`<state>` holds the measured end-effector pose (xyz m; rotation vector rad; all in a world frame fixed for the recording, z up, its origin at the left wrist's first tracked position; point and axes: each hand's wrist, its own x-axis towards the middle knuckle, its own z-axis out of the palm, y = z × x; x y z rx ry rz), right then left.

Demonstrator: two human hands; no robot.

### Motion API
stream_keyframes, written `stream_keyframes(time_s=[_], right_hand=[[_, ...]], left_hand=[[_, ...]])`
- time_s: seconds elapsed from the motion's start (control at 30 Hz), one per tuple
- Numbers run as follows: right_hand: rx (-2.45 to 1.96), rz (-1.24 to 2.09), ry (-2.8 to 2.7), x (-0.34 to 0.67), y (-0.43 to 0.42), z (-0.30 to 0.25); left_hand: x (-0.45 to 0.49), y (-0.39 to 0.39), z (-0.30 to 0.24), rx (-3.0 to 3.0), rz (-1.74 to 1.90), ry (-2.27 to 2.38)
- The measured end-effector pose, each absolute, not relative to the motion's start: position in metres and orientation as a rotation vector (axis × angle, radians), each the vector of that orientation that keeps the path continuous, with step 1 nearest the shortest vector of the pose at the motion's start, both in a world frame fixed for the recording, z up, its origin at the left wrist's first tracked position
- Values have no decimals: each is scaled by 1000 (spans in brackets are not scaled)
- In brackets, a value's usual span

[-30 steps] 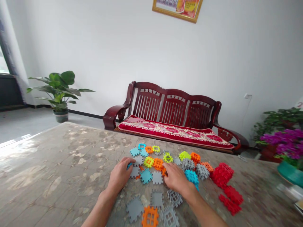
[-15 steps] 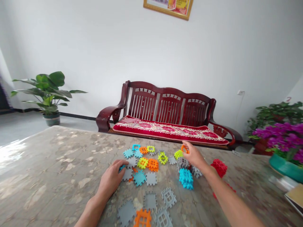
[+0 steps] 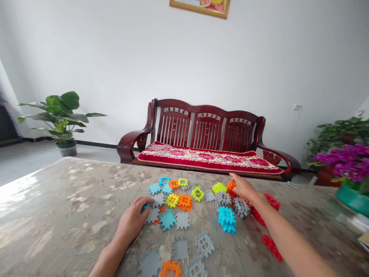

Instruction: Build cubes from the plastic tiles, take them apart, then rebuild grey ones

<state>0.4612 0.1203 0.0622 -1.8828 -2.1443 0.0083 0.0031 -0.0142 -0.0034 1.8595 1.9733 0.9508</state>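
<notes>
My left hand [image 3: 134, 215] rests on the table at the left of the loose tiles, its fingers closed round a blue notched tile [image 3: 145, 207]. Grey tiles [image 3: 159, 199] and a teal tile [image 3: 167, 219] lie just beside it. At the right, my right hand [image 3: 244, 189] pinches an orange interlocking tile [image 3: 231, 187] at an orange stack; the fingertips partly cover it. Close by stand a yellow-green stack [image 3: 219, 187], a grey stack [image 3: 223, 199], a darker grey stack [image 3: 241, 207] and a blue stack [image 3: 226, 219].
Red tiles [image 3: 271, 248] lie by my right forearm. Orange [image 3: 171, 268] and grey tiles [image 3: 180, 248] lie near the front. A flower pot [image 3: 353, 198] stands at the right edge. Behind the table [image 3: 72, 215] is a wooden bench [image 3: 207, 127].
My right hand has moved slightly right with the orange tile, from above the yellow-green stack to the orange stack. My left hand stays nearly in place, still holding the blue tile.
</notes>
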Motion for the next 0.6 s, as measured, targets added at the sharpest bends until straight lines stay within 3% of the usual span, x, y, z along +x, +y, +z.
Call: stream_keyframes(time_s=[0.23,0.4,0.6], right_hand=[[-1762,95,-2058,450,102,64],[-1417,417,-1897,398,27,58],[-1278,450,-1795,365,-51,32]], left_hand=[[4,-16,-1,1851,974,1946],[5,-17,1,1849,991,1926],[1,-15,0,1826,1096,1846]])
